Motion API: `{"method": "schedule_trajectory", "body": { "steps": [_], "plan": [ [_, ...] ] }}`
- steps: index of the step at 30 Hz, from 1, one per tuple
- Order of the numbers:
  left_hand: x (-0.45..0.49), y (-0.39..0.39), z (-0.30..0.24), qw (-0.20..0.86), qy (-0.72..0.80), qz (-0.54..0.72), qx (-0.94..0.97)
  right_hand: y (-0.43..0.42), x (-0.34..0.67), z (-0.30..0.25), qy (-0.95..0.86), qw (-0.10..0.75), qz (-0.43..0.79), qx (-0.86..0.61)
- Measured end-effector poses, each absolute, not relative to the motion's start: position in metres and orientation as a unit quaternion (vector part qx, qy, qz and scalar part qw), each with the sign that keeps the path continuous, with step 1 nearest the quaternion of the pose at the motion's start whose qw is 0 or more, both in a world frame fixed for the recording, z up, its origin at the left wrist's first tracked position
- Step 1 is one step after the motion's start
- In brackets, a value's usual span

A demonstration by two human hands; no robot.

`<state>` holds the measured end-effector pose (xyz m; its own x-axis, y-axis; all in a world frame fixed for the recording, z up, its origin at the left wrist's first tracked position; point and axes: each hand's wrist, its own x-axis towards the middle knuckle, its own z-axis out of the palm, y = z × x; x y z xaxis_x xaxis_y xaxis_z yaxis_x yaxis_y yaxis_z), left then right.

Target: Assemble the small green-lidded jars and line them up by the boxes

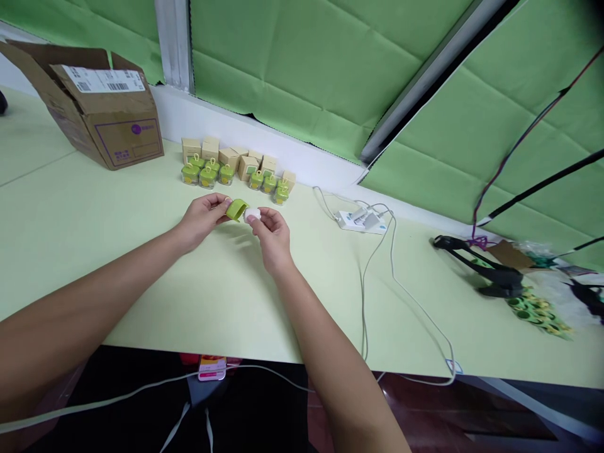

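Two hands held close together above the worktop (141,283), near its middle. I read the left hand (202,220) pinching a green plastic clip (236,209), the right hand (272,236) a small white piece (251,214). Clip looks light, stiff, slippery; take it by its edges.

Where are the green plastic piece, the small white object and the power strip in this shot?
green plastic piece (237,209): head view, on its curved middle
small white object (251,214): head view, on its upper face
power strip (348,221): head view, on its white casing, left of the plugs
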<state>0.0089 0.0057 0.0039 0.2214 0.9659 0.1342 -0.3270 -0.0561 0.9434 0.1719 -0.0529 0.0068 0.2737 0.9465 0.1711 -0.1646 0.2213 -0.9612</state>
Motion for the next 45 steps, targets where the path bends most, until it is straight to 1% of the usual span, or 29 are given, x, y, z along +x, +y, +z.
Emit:
{"method": "schedule_trajectory", "body": {
  "steps": [7,11,18,25,32,40,45],
  "plan": [
    [0.009,0.000,0.008,0.589,0.310,0.548,0.506,-0.055,0.168,0.004,-0.457,0.643,0.429,-0.441],
    [0.010,-0.001,0.010,0.571,0.324,0.552,0.515,-0.055,0.168,0.003,-0.457,0.651,0.410,-0.447],
    [0.011,-0.003,0.010,0.546,0.337,0.557,0.528,-0.057,0.169,0.006,-0.485,0.637,0.379,-0.465],
    [0.012,-0.004,0.006,0.539,0.352,0.558,0.523,-0.059,0.169,0.005,-0.491,0.617,0.382,-0.482],
    [0.015,-0.008,0.007,0.525,0.368,0.558,0.527,-0.060,0.166,0.002,-0.470,0.629,0.410,-0.465],
    [0.018,-0.014,0.010,0.551,0.373,0.560,0.494,-0.063,0.163,0.005,-0.460,0.634,0.399,-0.477],
    [0.019,-0.014,0.008,0.582,0.368,0.558,0.464,-0.063,0.162,-0.001,-0.479,0.640,0.360,-0.481]
  ]
}}
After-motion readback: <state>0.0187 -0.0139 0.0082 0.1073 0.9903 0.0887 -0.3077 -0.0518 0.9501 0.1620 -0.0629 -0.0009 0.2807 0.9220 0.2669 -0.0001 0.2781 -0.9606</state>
